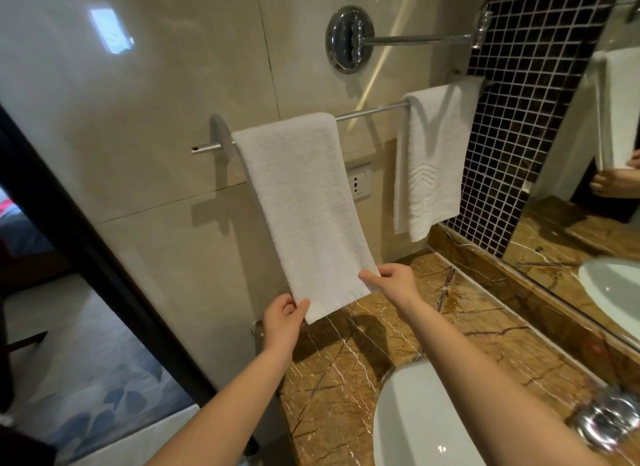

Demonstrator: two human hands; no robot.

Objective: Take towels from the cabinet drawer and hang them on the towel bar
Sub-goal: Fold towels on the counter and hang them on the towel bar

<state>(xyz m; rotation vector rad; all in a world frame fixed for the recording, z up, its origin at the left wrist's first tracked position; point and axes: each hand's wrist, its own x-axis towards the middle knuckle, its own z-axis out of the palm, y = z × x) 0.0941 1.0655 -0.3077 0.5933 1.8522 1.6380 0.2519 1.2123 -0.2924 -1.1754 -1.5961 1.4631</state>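
Near towel: a plain white hand towel (301, 202) is draped over the left part of the towel bar (370, 112); its front flap hangs down and is drawn out toward the person, away from the wall.
Left hand: the left hand (282, 321) pinches the flap's lower left corner, thumb on the front face, the other fingers curled behind the cloth.
Right hand: the right hand (391, 280) pinches the lower right corner, thumb on top and fingers tucked underneath.
Towel against grip: the bottom hem runs between the two hands; all the rest of the cloth rises above and beyond them to the bar.
Second towel: another white towel (433, 160), with a wavy woven band, hangs on the right part of the same bar, apart from the first; bare bar shows between them.
Bar: a metal rod on round wall mounts, fixed to the beige tiled wall (138, 84).
Below: a brown veined marble counter (433, 330) with a white basin (419, 420); the held hem hangs over the counter's left end.
Wall fittings: a socket plate (359, 183) between the towels, a chrome swing-arm mount (349, 39) above.
Right side: a mirror (602, 174) beside dark mosaic tile (512, 119).
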